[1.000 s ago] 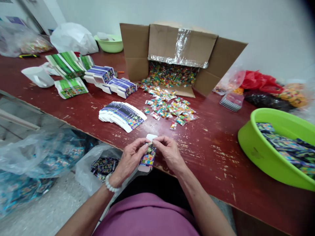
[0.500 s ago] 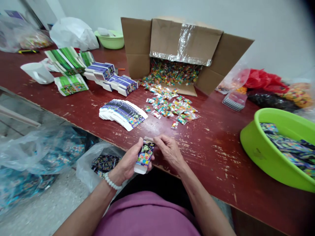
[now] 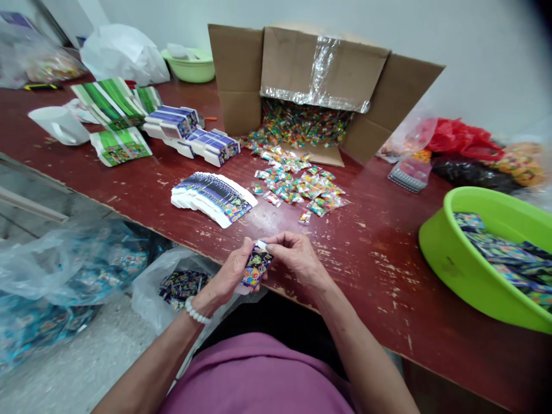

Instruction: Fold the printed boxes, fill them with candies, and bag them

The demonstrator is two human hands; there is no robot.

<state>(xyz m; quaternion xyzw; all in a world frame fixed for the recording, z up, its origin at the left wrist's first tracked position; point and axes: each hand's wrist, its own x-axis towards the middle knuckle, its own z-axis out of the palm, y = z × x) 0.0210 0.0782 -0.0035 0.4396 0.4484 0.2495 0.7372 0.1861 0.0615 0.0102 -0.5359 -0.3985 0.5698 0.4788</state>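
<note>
A small dark printed candy box (image 3: 257, 265) is held over the table's front edge. My left hand (image 3: 235, 265) grips it from the left, thumb along its side and fingers behind it. At the box's upper end, my right hand (image 3: 293, 253) pinches the white flap between thumb and forefinger. A fanned stack of flat purple boxes (image 3: 213, 197) lies just beyond my hands. To the right of that stack is a loose heap of wrapped candies (image 3: 297, 187).
A cardboard carton (image 3: 319, 66) full of candies lies open at the back. Bundled purple boxes (image 3: 213, 146), green boxes (image 3: 121, 146) and a white mug (image 3: 58, 126) stand left. A green basin (image 3: 435, 241) with filled packets is at right. Plastic bags (image 3: 146, 293) sit below the left edge.
The box has tilted to the right and moved up slightly. My right thumb and forefinger have shifted left onto its top flap. The whole view has shifted slightly.
</note>
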